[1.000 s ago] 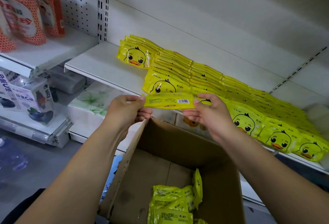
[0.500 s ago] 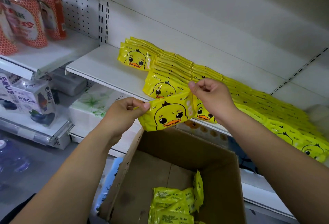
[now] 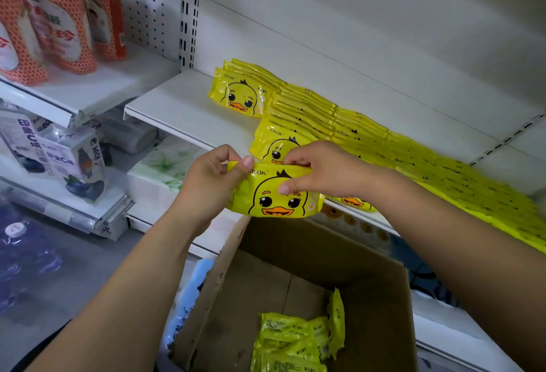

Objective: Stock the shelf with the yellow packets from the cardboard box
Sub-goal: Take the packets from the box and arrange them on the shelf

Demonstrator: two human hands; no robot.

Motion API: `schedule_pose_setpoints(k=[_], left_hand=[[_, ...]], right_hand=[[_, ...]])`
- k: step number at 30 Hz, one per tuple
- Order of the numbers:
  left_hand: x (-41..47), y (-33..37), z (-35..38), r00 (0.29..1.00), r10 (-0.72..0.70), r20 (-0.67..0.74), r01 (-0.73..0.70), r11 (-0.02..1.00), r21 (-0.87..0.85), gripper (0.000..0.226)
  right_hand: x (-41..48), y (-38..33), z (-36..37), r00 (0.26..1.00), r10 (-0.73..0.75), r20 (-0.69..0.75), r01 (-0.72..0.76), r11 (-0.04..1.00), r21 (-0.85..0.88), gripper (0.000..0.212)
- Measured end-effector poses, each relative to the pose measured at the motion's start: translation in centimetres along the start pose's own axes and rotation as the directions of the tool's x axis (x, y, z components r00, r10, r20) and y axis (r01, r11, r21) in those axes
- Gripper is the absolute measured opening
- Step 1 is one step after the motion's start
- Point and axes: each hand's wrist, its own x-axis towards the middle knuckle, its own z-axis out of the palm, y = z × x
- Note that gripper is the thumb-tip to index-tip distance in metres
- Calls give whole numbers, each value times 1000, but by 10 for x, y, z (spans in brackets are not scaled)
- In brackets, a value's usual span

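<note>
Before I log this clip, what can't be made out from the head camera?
All in the head view:
- Cardboard box: its near part is cut off by the bottom edge, so the packets in the box cannot be counted.
- Shelf row: the right end is blurred and runs off the right edge.
- Front shelf packet: half hidden by the right hand and the held packet.
- Print on the packets in the box: too small.

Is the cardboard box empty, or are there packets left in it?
Not empty: a small heap of yellow packets lies at the bottom of the cardboard box.
</note>
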Motion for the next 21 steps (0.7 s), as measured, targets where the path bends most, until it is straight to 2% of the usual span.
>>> schedule_pose_setpoints(k=[4,6,8,10,14,18,21], left_hand=[[15,-3,-10,973,83,-213,-60,992,110,27],[24,-7,-21,919,127,-374,-63,982,178,24],[28,-10,-32,864,186,-468,-28,946,324,26],[28,-16,-40,860,207,-466,29,892,451,30],[38,-44,-55,903,244,-355,71,727,682,39],[55,-69,-64,923,281,-262,38,610,791,61],[67,-77,-63,944,273,-187,11,540,842,68]], right_hand=[[24,-6,-9,997,-44,-61,42,999,-33,36],[41,-7,-13,987,-72,-145,68,997,-38,31],[58,-6,-15,969,-105,-224,108,994,0,27],[79,-5,-15,960,-68,-272,102,989,111,35],[132,-2,-16,940,1,-342,94,961,260,46],[191,-2,-19,917,-6,-398,126,952,277,41],[234,2,-23,914,-23,-405,102,979,175,37]])
